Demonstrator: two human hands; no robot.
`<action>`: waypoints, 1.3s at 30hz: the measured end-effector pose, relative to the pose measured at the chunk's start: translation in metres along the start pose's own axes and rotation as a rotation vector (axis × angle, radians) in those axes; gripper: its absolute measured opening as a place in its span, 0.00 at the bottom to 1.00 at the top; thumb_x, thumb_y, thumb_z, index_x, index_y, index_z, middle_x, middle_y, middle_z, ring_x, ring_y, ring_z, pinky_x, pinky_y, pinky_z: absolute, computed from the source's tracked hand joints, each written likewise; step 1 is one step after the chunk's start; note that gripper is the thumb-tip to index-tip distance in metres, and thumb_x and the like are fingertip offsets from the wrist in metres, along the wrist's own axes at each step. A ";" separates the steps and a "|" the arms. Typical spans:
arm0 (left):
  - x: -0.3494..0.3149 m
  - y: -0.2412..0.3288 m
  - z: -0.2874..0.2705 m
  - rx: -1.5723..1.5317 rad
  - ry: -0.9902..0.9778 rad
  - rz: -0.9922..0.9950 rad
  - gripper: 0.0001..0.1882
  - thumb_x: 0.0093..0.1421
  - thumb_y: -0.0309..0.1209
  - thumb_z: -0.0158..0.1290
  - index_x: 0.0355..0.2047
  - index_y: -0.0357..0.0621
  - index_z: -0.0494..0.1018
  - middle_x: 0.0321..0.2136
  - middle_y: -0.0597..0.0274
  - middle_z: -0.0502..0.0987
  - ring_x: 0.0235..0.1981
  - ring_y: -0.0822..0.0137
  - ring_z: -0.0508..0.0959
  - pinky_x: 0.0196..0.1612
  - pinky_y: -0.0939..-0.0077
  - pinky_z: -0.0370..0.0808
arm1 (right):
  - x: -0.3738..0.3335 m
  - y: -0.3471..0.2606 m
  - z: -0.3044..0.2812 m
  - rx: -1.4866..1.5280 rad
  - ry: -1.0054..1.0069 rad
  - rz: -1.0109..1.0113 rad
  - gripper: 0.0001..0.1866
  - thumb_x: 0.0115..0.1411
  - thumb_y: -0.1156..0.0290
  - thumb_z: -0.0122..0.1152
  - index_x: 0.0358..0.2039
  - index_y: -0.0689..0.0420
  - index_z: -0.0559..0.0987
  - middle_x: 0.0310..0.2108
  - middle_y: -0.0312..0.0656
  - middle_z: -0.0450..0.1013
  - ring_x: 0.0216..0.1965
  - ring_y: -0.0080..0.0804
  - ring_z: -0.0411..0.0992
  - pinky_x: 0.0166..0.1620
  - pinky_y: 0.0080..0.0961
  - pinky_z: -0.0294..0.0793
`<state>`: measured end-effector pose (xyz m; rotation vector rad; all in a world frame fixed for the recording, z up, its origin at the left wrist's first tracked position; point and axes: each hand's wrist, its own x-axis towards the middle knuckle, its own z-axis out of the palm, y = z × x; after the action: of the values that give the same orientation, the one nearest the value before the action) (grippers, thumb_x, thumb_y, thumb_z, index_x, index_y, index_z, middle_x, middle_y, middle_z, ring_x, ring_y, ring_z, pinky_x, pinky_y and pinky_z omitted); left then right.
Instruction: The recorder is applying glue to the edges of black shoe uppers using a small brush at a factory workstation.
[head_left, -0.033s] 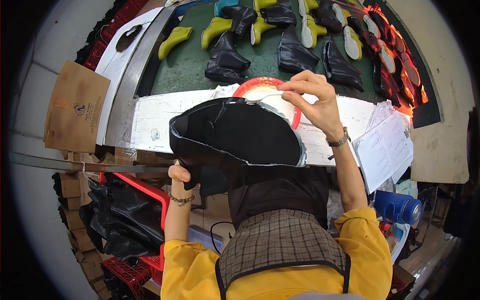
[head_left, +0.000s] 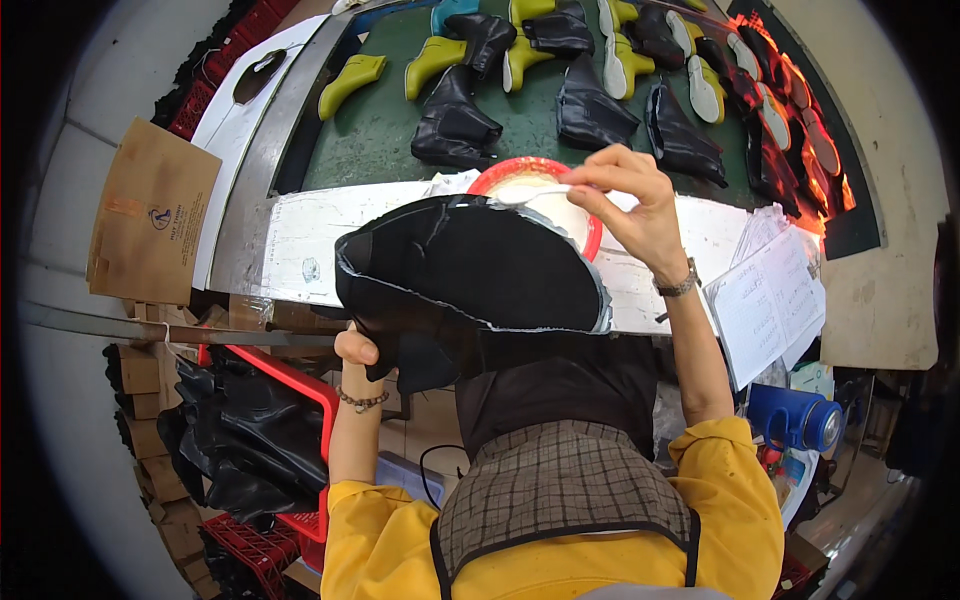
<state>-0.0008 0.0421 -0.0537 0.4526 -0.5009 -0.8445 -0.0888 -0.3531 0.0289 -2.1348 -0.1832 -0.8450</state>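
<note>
A large black boot upper (head_left: 470,265) with pale, whitish edges spreads in front of me over the near edge of the white board. My left hand (head_left: 356,347) grips it from below at its left end; most of the fingers are hidden beneath it. Between thumb and fingertips, my right hand (head_left: 635,195) pinches a slim white tool (head_left: 532,191) whose kind I cannot make out. The tool's tip lies at the upper's far edge. Just behind that edge sits a red-rimmed bowl (head_left: 500,170) holding something whitish, partly covered by the upper and my right hand.
Black boots (head_left: 455,115) and lime-green boot-shaped forms (head_left: 352,84) stand or lie on a green conveyor belt (head_left: 370,140) beyond the white board (head_left: 300,240). An open notebook (head_left: 765,305) and a blue flask (head_left: 795,418) are at right. A red crate (head_left: 318,390) with black pieces stands lower left.
The boot upper has shifted very slightly left, and the white tool has tilted a little at its far edge. Both hands keep their grip.
</note>
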 end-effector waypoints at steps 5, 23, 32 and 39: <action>0.000 0.004 0.012 0.112 0.152 -0.122 0.45 0.38 0.28 0.64 0.60 0.21 0.69 0.57 0.35 0.77 0.47 0.50 0.83 0.43 0.61 0.83 | -0.012 0.006 -0.003 0.014 -0.038 0.057 0.07 0.56 0.69 0.75 0.36 0.51 0.90 0.32 0.31 0.80 0.32 0.21 0.75 0.47 0.25 0.61; 0.022 -0.036 0.029 0.014 0.211 -0.683 0.43 0.41 0.28 0.65 0.60 0.23 0.67 0.42 0.41 0.81 0.18 0.62 0.81 0.14 0.71 0.78 | 0.052 -0.013 0.025 0.086 -0.303 -0.262 0.10 0.52 0.68 0.78 0.37 0.50 0.90 0.34 0.32 0.80 0.38 0.25 0.75 0.49 0.27 0.62; 0.035 0.016 0.024 0.018 0.376 -0.056 0.38 0.62 0.42 0.56 0.65 0.25 0.63 0.51 0.33 0.79 0.37 0.46 0.86 0.33 0.62 0.86 | -0.021 0.084 0.000 0.212 0.068 0.453 0.11 0.70 0.69 0.61 0.45 0.63 0.84 0.30 0.31 0.73 0.24 0.15 0.67 0.26 0.16 0.63; 0.161 0.067 -0.124 0.054 0.641 0.173 0.28 0.66 0.45 0.60 0.61 0.44 0.71 0.54 0.53 0.79 0.50 0.48 0.82 0.42 0.55 0.86 | -0.120 0.132 0.013 0.414 0.317 0.805 0.13 0.75 0.63 0.55 0.41 0.61 0.80 0.22 0.25 0.63 0.16 0.10 0.56 0.17 0.13 0.51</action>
<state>0.2019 -0.0246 -0.0767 0.6845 0.0319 -0.4796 -0.1215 -0.4124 -0.1370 -1.4586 0.5826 -0.5731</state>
